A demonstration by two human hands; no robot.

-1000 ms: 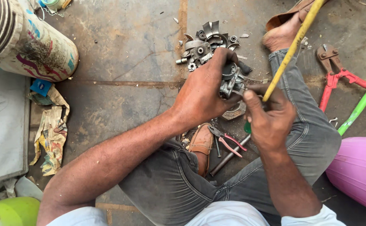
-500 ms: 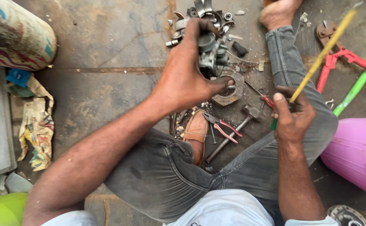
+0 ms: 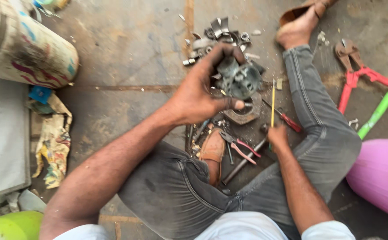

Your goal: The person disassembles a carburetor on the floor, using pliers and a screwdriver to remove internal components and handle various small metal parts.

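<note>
Grey denim trousers [image 3: 176,195] cover the seated person's folded legs nearest the camera, on a stained concrete floor [image 3: 127,53]. Between the knees lie red-handled pliers [image 3: 240,146] and a long grey metal rod [image 3: 243,162], beside a brown leather sandal [image 3: 212,149]. The right hand [image 3: 277,137] has its fingers closed around the lower end of a thin yellow stick [image 3: 272,103], which stands nearly upright just beside the right knee. Farther out, the left hand [image 3: 200,91] has its fingers wrapped over a dark, greasy metal engine part [image 3: 240,80], lifted just above a worn metal ring [image 3: 243,116] on the floor. Beyond lies a heap of small grey metal pieces [image 3: 218,31], with red bolt cutters [image 3: 358,73] well off to the right.
</note>
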